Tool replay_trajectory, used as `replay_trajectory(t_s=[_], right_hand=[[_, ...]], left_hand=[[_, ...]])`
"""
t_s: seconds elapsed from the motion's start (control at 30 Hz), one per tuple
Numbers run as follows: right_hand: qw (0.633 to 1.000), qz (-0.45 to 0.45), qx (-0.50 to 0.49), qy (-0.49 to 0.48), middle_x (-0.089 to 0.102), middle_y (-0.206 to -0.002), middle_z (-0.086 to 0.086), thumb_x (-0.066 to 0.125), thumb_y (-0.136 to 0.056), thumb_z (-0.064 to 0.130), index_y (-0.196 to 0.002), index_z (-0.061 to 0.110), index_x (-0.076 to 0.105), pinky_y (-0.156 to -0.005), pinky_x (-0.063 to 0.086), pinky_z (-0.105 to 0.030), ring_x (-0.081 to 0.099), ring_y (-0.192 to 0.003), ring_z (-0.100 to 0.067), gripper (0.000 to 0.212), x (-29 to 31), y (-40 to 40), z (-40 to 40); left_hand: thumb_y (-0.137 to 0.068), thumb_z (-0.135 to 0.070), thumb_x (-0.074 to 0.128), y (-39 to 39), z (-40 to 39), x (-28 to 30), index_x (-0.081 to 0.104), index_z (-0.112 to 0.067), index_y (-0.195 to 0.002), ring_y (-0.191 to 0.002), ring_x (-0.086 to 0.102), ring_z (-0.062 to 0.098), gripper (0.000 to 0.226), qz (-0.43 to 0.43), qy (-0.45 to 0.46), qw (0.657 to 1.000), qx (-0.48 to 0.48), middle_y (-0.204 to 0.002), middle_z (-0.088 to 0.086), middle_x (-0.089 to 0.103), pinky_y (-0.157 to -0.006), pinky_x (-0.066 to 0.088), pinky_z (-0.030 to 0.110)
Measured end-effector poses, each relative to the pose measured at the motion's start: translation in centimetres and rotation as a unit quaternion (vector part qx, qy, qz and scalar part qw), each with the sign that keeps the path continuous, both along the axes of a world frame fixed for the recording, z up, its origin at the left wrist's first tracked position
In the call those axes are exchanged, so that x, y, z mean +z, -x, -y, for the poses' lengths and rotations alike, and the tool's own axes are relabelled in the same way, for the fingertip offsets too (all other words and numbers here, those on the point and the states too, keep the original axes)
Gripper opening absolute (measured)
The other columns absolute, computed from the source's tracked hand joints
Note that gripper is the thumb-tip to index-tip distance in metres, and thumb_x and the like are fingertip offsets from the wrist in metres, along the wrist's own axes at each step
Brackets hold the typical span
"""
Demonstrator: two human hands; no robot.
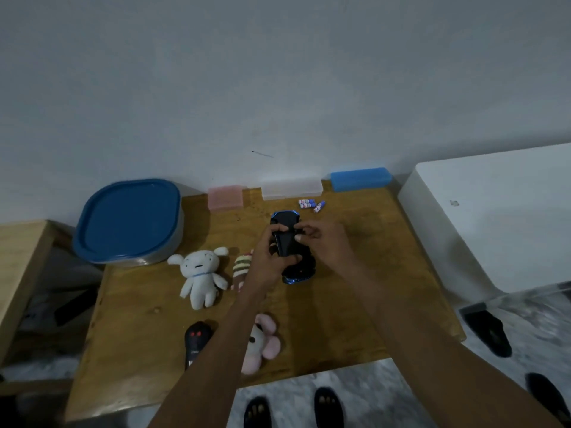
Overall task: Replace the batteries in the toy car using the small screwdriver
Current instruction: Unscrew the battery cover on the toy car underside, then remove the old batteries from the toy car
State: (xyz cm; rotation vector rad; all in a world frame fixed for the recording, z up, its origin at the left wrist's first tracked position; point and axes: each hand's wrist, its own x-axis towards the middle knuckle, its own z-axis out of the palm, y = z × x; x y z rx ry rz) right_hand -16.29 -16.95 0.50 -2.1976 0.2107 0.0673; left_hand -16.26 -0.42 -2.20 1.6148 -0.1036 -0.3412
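Note:
A black and blue toy car (290,242) lies lengthwise in the middle of the wooden table (355,319). My left hand (268,257) wraps around its left side, thumb and fingers pressed on the body. My right hand (321,239) touches the car's top from the right with its fingertips pinched together; whether they hold anything is too small to tell. Three small batteries (310,205) with blue ends lie loose just behind the car. I see no screwdriver.
At the back stand a blue-lidded container (129,220), a pink box (225,197), a clear box (292,188) and a blue box (360,179). A white plush (200,276), a striped plush (242,267), a pink plush (262,341) and a black remote (196,341) lie near my left arm. A white cabinet (494,217) stands at right.

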Motion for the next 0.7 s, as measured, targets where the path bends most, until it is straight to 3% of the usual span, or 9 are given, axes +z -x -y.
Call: replay_trajectory(t_s=[0.13,0.23,0.4,0.47,0.53,0.7], right_hand=[[0.999,-0.036,0.000,-0.026,0.069,-0.095,-0.004,0.077,-0.087,0.016,-0.104,0.018,0.074,-0.073,0.048,-0.024,0.064,-0.088,-0.018,0.018,-0.7,-0.3,-1.4],[0.996,-0.037,-0.021,-0.076,0.070,-0.089,0.001,0.078,-0.086,0.013,-0.092,0.017,0.074,-0.073,0.046,-0.022,0.064,-0.087,-0.016,0.009,-0.7,-0.2,-1.6],[0.984,-0.066,-0.046,-0.156,0.072,-0.095,0.005,0.075,-0.088,0.015,-0.097,0.015,0.073,-0.081,0.054,-0.034,0.066,-0.093,-0.013,0.009,0.6,-0.2,-0.7],[0.979,-0.063,-0.078,-0.179,0.073,-0.102,0.003,0.073,-0.090,0.018,-0.099,0.018,0.073,-0.076,0.054,-0.034,0.067,-0.096,-0.014,0.009,0.8,-0.1,0.1],[0.974,-0.041,-0.120,-0.187,0.074,-0.100,0.004,0.072,-0.091,0.018,-0.098,0.020,0.073,-0.069,0.053,-0.029,0.067,-0.092,-0.011,0.008,0.8,0.1,1.1],[0.957,-0.019,-0.204,-0.204,0.073,-0.093,0.004,0.072,-0.090,0.013,-0.097,0.016,0.074,-0.066,0.049,-0.018,0.066,-0.084,-0.006,0.008,-1.3,2.1,4.6]], left_hand=[[-0.073,0.007,0.080,0.5,-1.2,-1.2,0.055,-0.037,-0.111,-0.110,0.064,0.025,0.063,-0.001,-0.017,1.000,0.006,-0.126,0.003,0.060,-0.082,0.061,0.039],[-0.073,0.001,0.083,0.8,-2.0,-2.0,0.059,-0.036,-0.119,-0.111,0.065,0.020,0.064,0.002,-0.034,0.999,0.003,-0.126,0.001,0.062,-0.087,0.060,0.040],[-0.073,0.004,0.083,0.5,-2.2,-1.7,0.057,-0.027,-0.136,-0.107,0.064,0.003,0.075,-0.013,-0.027,1.000,-0.006,-0.127,-0.004,0.061,-0.083,0.060,0.025],[-0.073,0.007,0.083,0.2,-1.9,-1.3,0.054,-0.021,-0.140,-0.104,0.062,0.001,0.079,-0.015,-0.026,0.999,-0.010,-0.124,-0.008,0.059,-0.077,0.059,0.017],[-0.072,0.009,0.082,-0.1,-1.6,-1.3,0.052,-0.019,-0.142,-0.105,0.063,0.006,0.080,-0.015,-0.026,0.999,-0.011,-0.123,-0.008,0.057,-0.076,0.058,0.017],[-0.071,0.006,0.084,-0.6,-0.4,-1.9,0.053,-0.029,-0.139,-0.116,0.061,0.022,0.083,-0.038,-0.022,0.999,-0.002,-0.134,0.002,0.057,-0.084,0.061,0.034]])
